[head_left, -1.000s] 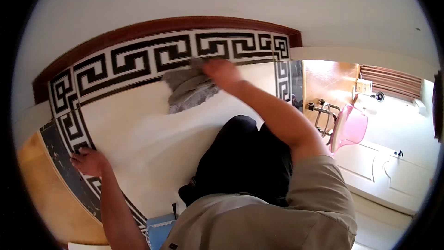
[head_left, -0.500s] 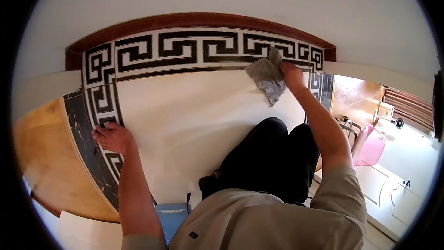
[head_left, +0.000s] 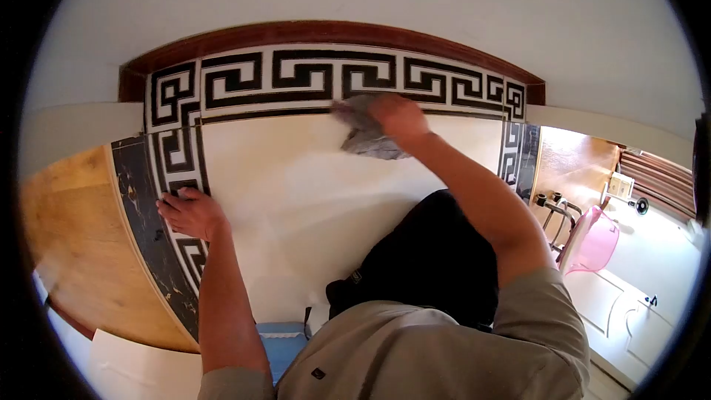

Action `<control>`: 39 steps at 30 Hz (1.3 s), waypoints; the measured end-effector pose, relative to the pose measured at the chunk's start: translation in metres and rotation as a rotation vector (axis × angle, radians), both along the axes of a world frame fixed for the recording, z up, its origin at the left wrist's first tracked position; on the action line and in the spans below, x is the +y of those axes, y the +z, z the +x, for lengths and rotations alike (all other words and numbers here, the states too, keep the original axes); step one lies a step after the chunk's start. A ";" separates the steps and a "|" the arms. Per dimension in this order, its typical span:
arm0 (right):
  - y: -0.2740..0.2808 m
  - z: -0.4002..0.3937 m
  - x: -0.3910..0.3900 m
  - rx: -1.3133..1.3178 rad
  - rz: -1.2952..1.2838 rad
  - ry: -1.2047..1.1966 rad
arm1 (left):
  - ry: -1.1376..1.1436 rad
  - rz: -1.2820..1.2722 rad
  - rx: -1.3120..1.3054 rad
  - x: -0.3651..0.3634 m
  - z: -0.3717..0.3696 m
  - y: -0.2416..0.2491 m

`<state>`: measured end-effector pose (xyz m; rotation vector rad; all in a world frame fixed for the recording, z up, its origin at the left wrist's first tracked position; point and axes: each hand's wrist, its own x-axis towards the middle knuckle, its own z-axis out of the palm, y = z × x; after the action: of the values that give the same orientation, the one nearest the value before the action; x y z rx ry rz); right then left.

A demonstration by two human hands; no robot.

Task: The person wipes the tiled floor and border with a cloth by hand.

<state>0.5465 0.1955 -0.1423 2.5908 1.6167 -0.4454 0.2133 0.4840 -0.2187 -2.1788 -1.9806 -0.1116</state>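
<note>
My right hand (head_left: 400, 120) is closed on a grey cloth (head_left: 370, 145), which lies crumpled over the lower edge of the black-and-white key-pattern border (head_left: 302, 78) and the plain cream floor tile (head_left: 274, 170). Hand and cloth look slightly blurred. At the left, my left hand (head_left: 192, 215) rests with its fingers spread on the patterned border strip, holding nothing. My bent leg in black trousers (head_left: 422, 267) is between my arms, over the tile.
A dark red skirting board (head_left: 326, 32) runs along the wall behind the border. Wooden flooring (head_left: 81, 230) and a dark marbled strip (head_left: 144, 215) lie left. A blue object (head_left: 283, 344) is beside my body. Rightward are a pink item (head_left: 595, 243) and a white door (head_left: 629, 318).
My right hand has moved left along the border, taking the grey cloth with it. My left hand has stayed in place on the strip; the view has shifted slightly.
</note>
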 end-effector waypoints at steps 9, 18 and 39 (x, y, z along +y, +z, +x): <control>-0.006 -0.071 0.121 0.118 0.118 -0.087 | -0.022 0.044 -0.030 0.004 -0.005 -0.006; 0.024 -0.142 0.071 0.143 0.536 -0.224 | -0.003 0.039 -0.002 0.005 -0.003 -0.006; -0.014 -0.177 0.154 0.224 0.607 -0.106 | 0.023 -0.009 -0.063 -0.002 0.011 0.012</control>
<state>0.3695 0.3497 -0.1563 3.1704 1.9410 -0.2894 0.2244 0.4817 -0.2063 -2.1837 -2.0423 -0.1695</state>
